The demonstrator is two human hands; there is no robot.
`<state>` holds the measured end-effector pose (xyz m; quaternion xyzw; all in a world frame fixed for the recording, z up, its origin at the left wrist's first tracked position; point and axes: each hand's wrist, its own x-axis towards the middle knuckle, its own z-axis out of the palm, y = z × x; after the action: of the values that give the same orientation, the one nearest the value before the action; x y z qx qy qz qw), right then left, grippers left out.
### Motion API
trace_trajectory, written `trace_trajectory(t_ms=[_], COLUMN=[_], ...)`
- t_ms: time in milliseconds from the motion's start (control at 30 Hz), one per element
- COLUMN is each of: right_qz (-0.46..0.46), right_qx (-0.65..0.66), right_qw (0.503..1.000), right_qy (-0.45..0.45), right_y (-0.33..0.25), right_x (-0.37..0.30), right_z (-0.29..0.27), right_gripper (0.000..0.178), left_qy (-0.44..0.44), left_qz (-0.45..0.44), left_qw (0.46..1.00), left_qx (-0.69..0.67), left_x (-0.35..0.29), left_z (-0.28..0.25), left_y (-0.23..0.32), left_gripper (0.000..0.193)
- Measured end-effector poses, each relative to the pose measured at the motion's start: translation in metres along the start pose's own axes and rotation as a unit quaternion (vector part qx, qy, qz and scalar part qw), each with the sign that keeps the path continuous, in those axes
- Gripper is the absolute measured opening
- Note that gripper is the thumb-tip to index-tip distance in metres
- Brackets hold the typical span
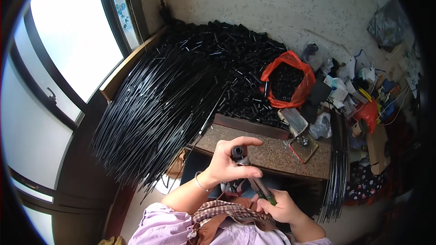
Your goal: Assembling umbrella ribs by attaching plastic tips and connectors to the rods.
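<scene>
In front of my body, my left hand (225,160) is curled around a short black tubular piece (237,151) with a round hole in its end. The thumb and index finger of that hand stretch out to the right. Lower and to the right, my right hand (280,207) grips the green handles of what looks like pliers (264,191). The metal part of the tool slants up toward the black piece, and its tip is partly hidden behind my left thumb.
A large bundle of thin black rods (145,113) fans over the table's left side. Black tubular pieces (218,41) heap behind it. A red plastic bag (308,81) holds small dark parts. A phone (304,149) lies on the speckled tabletop (254,147). More rods (337,163) hang at right.
</scene>
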<state>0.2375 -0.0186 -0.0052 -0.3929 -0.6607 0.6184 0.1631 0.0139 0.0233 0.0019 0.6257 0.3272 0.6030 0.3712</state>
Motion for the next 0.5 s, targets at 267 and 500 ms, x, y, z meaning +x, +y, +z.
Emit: trace_trajectory(t_ms=[267,500], right_qz=[0.017,-0.149], right_qx=[0.216,-0.303], right_qw=[0.955,0.936], right_qy=[-0.201,0.099], right_y=[-0.003,-0.014], right_x=[0.001,0.002], right_z=[-0.028,-0.017], right_gripper=[0.052,0.042], left_qy=[0.042,0.120], left_qz=[0.027,0.036], left_qw=[0.996,0.986], left_qx=[0.071,0.112], left_x=[-0.002,-0.010], left_z=[0.011,0.018], left_y=[0.001,-0.023], left_gripper=[0.039,0.028])
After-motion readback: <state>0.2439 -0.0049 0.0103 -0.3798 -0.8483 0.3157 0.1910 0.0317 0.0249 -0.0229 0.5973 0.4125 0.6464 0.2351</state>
